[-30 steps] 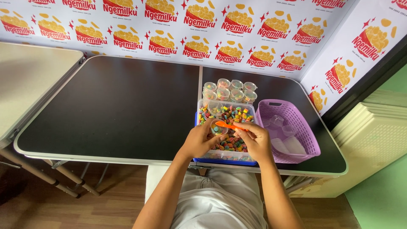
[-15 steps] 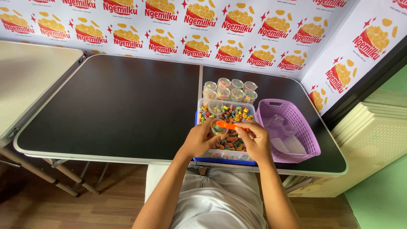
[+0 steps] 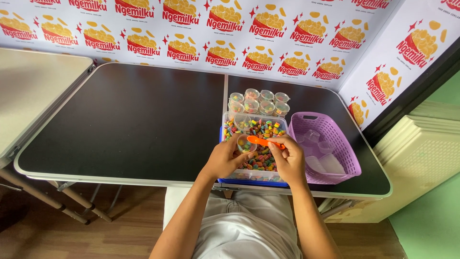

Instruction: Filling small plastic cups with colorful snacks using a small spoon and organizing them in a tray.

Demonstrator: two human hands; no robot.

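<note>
left hand (image 3: 224, 160) fingers grip a small cup (image 3: 245, 144); right hand (image 3: 287, 158) fingers pinch an orange spoon (image 3: 261, 141).

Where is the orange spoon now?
The orange spoon is in the right hand, over the candy box, beside the small cup.

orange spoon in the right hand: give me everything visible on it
The orange spoon looks like small, glossy plastic, in one piece. It lies roughly level; the right hand pinches its handle end, and its bowl points left over the small clear cup held by the left hand. It hovers above the candy tub. Whether the bowl is loaded cannot be told.
</note>
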